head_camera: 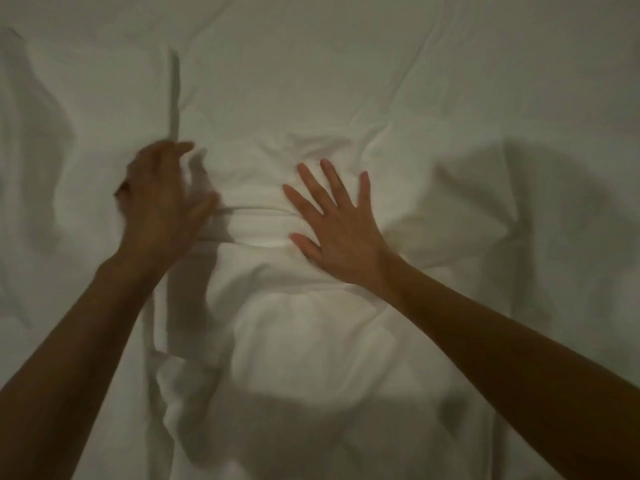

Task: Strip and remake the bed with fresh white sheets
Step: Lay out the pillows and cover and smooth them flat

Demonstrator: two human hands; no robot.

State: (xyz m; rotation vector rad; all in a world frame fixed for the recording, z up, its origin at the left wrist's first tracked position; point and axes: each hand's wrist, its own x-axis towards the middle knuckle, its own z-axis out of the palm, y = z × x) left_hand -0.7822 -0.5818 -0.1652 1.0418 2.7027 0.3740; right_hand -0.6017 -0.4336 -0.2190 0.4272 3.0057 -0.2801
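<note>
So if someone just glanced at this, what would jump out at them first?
Two bare forearms reach up from the bottom corners over a rumpled white cotton sheet that fills the view. The right hand presses flat at centre with fingers spread; the left hand, motion-blurred, touches a raised fold between them.

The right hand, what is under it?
Under the right hand, pressed flat with fingers spread, lies wrinkled white sheet, bunched into folds beside the blurred left hand. What lies beneath the sheet is covered and cannot be seen.

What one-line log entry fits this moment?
left hand: blurred, on sheet fold | right hand: flat, fingers spread, pressing white sheet | sheet: wrinkled
</note>
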